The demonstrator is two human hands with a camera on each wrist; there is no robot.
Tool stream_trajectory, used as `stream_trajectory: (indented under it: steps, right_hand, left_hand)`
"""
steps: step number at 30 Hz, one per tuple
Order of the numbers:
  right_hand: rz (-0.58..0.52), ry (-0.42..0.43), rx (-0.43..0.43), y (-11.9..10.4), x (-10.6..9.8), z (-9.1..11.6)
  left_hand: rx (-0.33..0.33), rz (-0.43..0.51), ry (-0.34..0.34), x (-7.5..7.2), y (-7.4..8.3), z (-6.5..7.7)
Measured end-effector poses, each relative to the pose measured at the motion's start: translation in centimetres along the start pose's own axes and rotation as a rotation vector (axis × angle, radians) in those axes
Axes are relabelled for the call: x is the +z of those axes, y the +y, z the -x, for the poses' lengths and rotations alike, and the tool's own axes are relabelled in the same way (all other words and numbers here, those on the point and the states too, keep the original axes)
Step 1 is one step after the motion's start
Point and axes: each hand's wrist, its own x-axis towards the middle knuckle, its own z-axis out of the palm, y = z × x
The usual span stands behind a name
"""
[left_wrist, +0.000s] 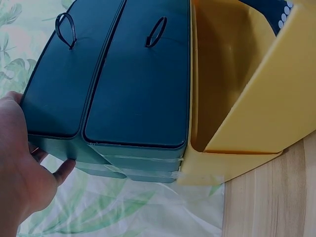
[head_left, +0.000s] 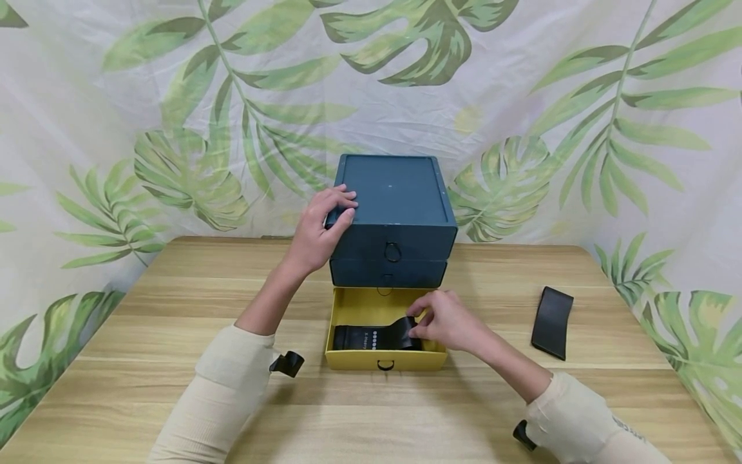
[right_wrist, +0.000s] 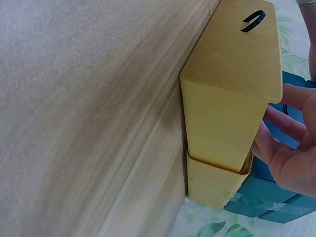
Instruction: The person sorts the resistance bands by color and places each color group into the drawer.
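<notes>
My left hand [head_left: 321,229] rests on the top left edge of a stacked drawer unit [head_left: 397,190] with dark blue upper drawers. Below them a yellow drawer [head_left: 353,361] is pulled out toward me. Inside it lies a flat black resistance band [head_left: 356,338] with small white print and a row of pale dots. My right hand [head_left: 443,320] reaches over the drawer's right side and pinches the band's raised, looped end between thumb and fingers. In the right wrist view the drawer wall hides the fingertips and the band.
Another folded black band [head_left: 552,322] lies on the wooden table [head_left: 203,296] to the right. Small black loops serve as pulls, such as the drawer pull [head_left: 385,365] on the yellow front. A leaf-printed cloth [head_left: 278,96] hangs behind the table.
</notes>
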Motion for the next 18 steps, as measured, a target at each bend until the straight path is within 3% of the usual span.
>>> stream_trajectory:
  steps: [7,11,15,18]
  right_hand:
    - [-0.025,-0.036,-0.043,0.4,-0.4,0.4]
    - [-0.163,-0.056,-0.079,1.2,-1.2,1.0]
    - [-0.315,0.001,-0.059,2.0,-2.5,1.5]
    - [-0.353,0.066,-0.021,2.9,-3.8,2.1]
  left_hand:
    - [0.001,-0.006,0.005,0.0,0.0,0.0]
    - [0.003,-0.008,0.004,0.0,-0.1,0.0]
    - [0.008,-0.006,0.005,0.0,-0.1,0.0]
    - [0.012,-0.003,0.007,0.1,-0.2,0.0]
